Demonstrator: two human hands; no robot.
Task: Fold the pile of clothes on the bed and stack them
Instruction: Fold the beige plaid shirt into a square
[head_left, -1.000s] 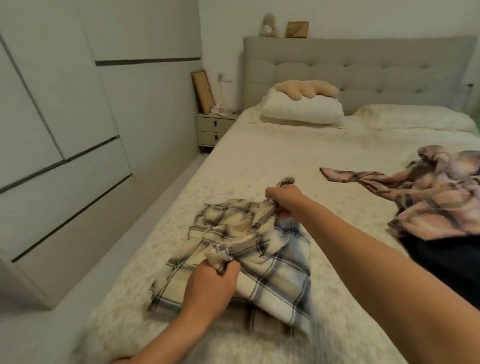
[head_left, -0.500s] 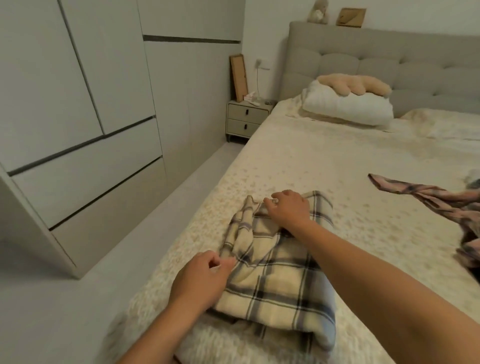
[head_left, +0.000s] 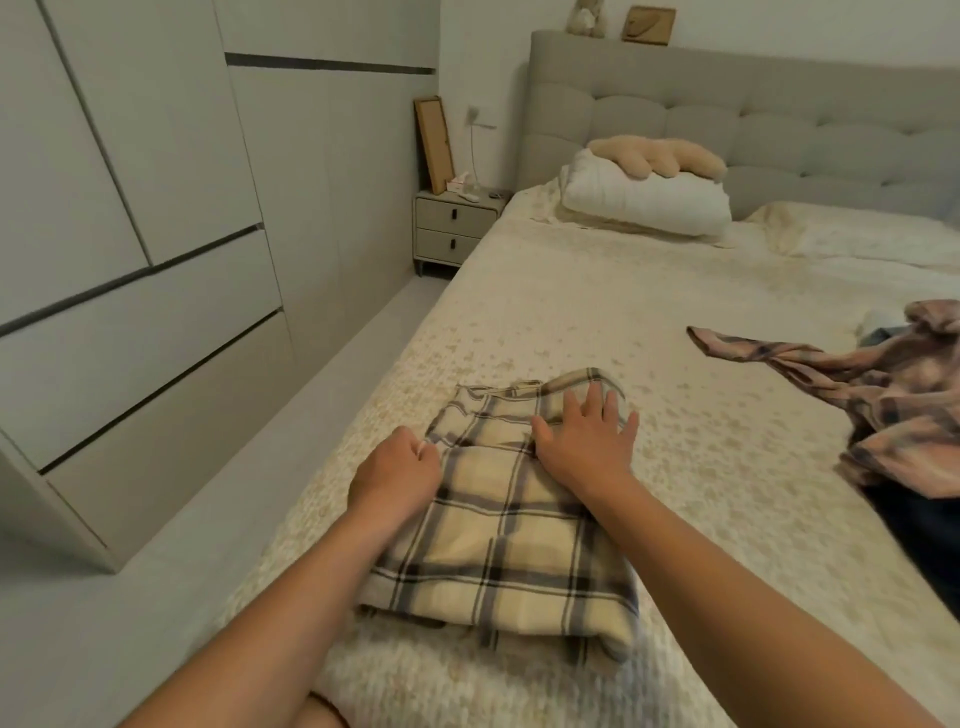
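Cream plaid shirt (head_left: 511, 525) lies folded into a rough rectangle on the near left part of the bed (head_left: 597, 312), close to the bed's left edge, dark check lines running across it, its near edge thick with doubled layers. Right hand (head_left: 584, 444) rests flat on the far right part of the shirt, fingers straight and spread, palm down, pressing the cloth, nothing gripped. Left hand (head_left: 397, 470) sits at the shirt's left edge, fingers curled into a loose fist with thumb and fingertips pinching a bit of the fabric edge there. Both bare forearms reach in from the bottom of the view. To the right, well apart from the folded shirt, a pink plaid garment (head_left: 883, 395) lies crumpled and unfolded, one sleeve trailing out toward the middle of the bed; a dark garment (head_left: 919, 535) lies just beside and partly under it at the right edge of view. At the head of the bed, a white pillow (head_left: 644, 200) with a tan plush cushion (head_left: 660, 156) on top, against the grey padded headboard (head_left: 753, 119). A small two-drawer nightstand (head_left: 452, 228) stands left of the bed, a wooden frame (head_left: 434, 143) leaning on the wall above it. Pale wardrobe doors (head_left: 156, 234) line the left wall
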